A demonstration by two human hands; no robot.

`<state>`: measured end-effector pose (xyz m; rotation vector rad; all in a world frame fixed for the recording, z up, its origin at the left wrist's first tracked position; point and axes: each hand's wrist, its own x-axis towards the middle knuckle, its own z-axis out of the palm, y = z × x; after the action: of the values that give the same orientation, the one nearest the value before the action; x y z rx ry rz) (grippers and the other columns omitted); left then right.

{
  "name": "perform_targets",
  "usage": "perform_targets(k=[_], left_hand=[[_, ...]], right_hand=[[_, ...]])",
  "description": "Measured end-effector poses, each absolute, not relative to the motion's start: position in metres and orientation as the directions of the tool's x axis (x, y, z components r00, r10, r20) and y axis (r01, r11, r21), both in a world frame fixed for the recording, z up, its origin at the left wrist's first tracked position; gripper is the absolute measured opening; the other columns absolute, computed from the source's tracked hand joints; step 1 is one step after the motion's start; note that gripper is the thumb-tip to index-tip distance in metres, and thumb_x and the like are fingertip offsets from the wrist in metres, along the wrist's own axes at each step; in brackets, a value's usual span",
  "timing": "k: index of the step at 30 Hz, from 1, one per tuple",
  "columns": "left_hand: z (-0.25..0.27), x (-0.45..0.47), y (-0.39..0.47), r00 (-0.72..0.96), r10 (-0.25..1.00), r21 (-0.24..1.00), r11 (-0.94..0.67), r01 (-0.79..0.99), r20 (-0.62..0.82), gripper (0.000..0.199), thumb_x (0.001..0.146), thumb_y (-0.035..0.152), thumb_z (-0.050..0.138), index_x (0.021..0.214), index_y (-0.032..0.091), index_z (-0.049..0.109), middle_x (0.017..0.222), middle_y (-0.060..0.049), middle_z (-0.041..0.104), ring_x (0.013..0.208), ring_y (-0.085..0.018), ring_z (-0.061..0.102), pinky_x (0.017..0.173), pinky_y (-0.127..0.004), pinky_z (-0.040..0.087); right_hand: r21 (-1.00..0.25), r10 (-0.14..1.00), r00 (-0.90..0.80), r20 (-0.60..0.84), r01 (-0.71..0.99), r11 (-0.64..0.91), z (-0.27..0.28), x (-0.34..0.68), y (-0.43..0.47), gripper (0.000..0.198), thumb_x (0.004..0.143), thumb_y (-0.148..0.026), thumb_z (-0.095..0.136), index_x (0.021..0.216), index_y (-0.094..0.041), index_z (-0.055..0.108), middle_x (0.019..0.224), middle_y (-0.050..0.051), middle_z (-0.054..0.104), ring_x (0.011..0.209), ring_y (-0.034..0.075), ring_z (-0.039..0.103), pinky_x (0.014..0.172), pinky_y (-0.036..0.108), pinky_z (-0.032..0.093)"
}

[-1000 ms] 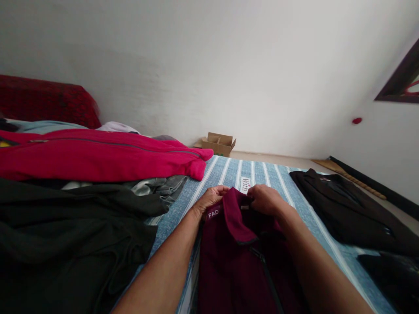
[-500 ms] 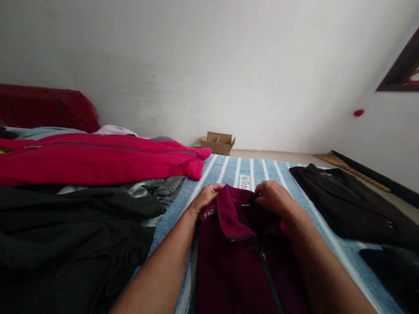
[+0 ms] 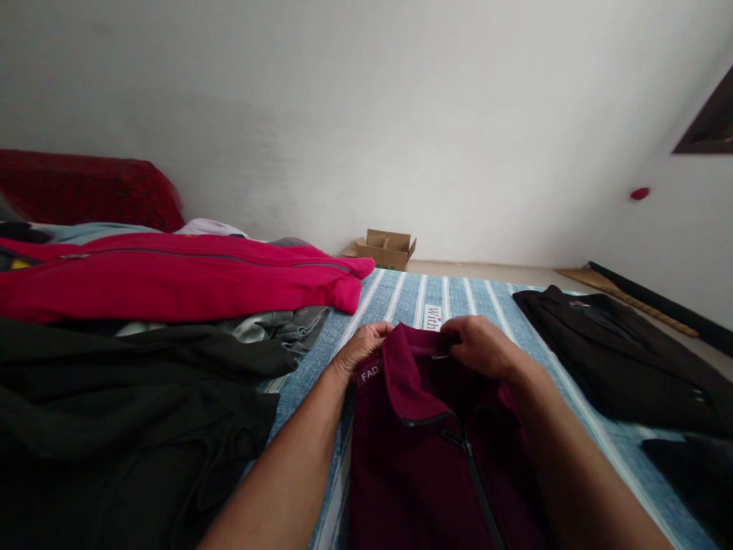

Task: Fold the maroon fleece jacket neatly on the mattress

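Note:
A maroon zip jacket (image 3: 401,458) lies in front of me with its collar at the far end and the front zip partly undone. White letters "FAD" show near its left shoulder. My left hand (image 3: 366,350) is closed on the left side of the collar, fingers curled behind the fabric. On the collar's right side my right hand (image 3: 478,345) is closed, its fingertips partly hidden inside the neck opening. Beneath the jacket is a blue and white striped cloth (image 3: 395,290) with the printed word "With" just beyond the collar.
A pink zip jacket (image 3: 172,283) lies across other clothes at the left, with a dark garment (image 3: 126,428) nearer me. To the right lies a dark brown jacket (image 3: 624,359), a black item (image 3: 699,473) below it. A cardboard box (image 3: 386,248) stands by the wall.
The whole view has shifted slightly, so things appear a little further right. Both hands keep their hold on the maroon jacket's collar, which has hardly moved.

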<state>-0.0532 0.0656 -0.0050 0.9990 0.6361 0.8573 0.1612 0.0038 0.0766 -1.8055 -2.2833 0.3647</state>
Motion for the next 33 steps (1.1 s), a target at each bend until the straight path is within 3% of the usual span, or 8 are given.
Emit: perform_targets(k=[4, 9, 15, 19, 25, 29, 33], left_hand=[[-0.006, -0.053, 0.065, 0.532, 0.844, 0.912, 0.269, -0.311, -0.068, 0.034, 0.052, 0.026, 0.085, 0.075, 0.012, 0.063, 0.066, -0.001, 0.068, 0.056, -0.013, 0.063, 0.059, -0.024, 0.049], [-0.004, -0.052, 0.064, 0.533, 0.844, 0.918, 0.263, -0.297, -0.07, 0.033, 0.052, 0.024, 0.084, 0.074, 0.013, 0.062, 0.066, 0.0, 0.068, 0.056, -0.013, 0.062, 0.058, -0.023, 0.048], [-0.002, -0.054, 0.062, 0.549, 0.83, 0.916, 0.288, -0.279, -0.094, 0.033, 0.05, 0.023, 0.084, 0.071, 0.013, 0.061, 0.062, 0.001, 0.067, 0.053, -0.012, 0.061, 0.055, -0.022, 0.047], [0.0, -0.055, 0.061, 0.555, 0.825, 0.918, 0.3, -0.261, -0.112, 0.032, 0.05, 0.023, 0.084, 0.071, 0.013, 0.062, 0.063, 0.0, 0.068, 0.053, -0.013, 0.061, 0.055, -0.023, 0.048], [0.004, -0.055, 0.059, 0.558, 0.825, 0.93, 0.271, -0.249, -0.091, 0.031, 0.05, 0.025, 0.084, 0.07, 0.013, 0.063, 0.059, 0.001, 0.065, 0.052, -0.012, 0.06, 0.053, -0.022, 0.046], [0.005, -0.054, 0.059, 0.558, 0.825, 0.938, 0.26, -0.231, -0.091, 0.032, 0.05, 0.025, 0.084, 0.072, 0.013, 0.065, 0.059, 0.001, 0.065, 0.051, -0.013, 0.059, 0.054, -0.023, 0.046], [0.007, -0.054, 0.059, 0.571, 0.814, 0.938, 0.27, -0.217, -0.102, 0.033, 0.048, 0.025, 0.085, 0.07, 0.012, 0.065, 0.057, 0.0, 0.065, 0.05, -0.013, 0.059, 0.053, -0.023, 0.046]], right_hand=[[-0.461, 0.952, -0.302, 0.041, 0.84, 0.287, 0.078, 0.146, 0.0, 0.034, 0.069, -0.016, 0.059, 0.102, -0.017, 0.065, 0.087, 0.005, 0.068, 0.074, 0.017, 0.058, 0.061, 0.023, 0.038], [-0.378, 0.952, -0.284, 0.112, 0.874, 0.306, 0.07, 0.133, 0.003, 0.025, 0.07, -0.02, 0.063, 0.094, -0.019, 0.068, 0.088, 0.006, 0.068, 0.079, 0.018, 0.059, 0.065, 0.025, 0.037], [-0.446, 0.98, -0.142, 0.139, 0.875, 0.19, 0.065, 0.132, 0.006, 0.011, 0.072, -0.023, 0.063, 0.081, -0.021, 0.07, 0.075, 0.002, 0.067, 0.071, 0.016, 0.059, 0.059, 0.023, 0.035], [-0.46, 0.98, -0.147, 0.131, 0.867, 0.192, 0.066, 0.133, 0.006, 0.013, 0.073, -0.021, 0.061, 0.082, -0.02, 0.07, 0.077, 0.003, 0.068, 0.072, 0.016, 0.059, 0.06, 0.023, 0.037], [-0.574, 0.936, -0.302, 0.181, 0.74, 0.35, 0.073, 0.124, -0.001, 0.031, 0.069, -0.012, 0.059, 0.097, -0.019, 0.068, 0.091, 0.004, 0.07, 0.082, 0.018, 0.062, 0.07, 0.023, 0.043], [-0.579, 0.941, -0.239, 0.241, 0.743, 0.337, 0.071, 0.116, -0.002, 0.028, 0.071, -0.014, 0.059, 0.096, -0.018, 0.069, 0.095, 0.006, 0.07, 0.087, 0.021, 0.062, 0.075, 0.026, 0.044], [-0.613, 0.949, -0.193, 0.25, 0.727, 0.309, 0.069, 0.115, 0.0, 0.022, 0.071, -0.013, 0.058, 0.088, -0.019, 0.072, 0.083, 0.004, 0.071, 0.079, 0.019, 0.063, 0.07, 0.024, 0.044]])
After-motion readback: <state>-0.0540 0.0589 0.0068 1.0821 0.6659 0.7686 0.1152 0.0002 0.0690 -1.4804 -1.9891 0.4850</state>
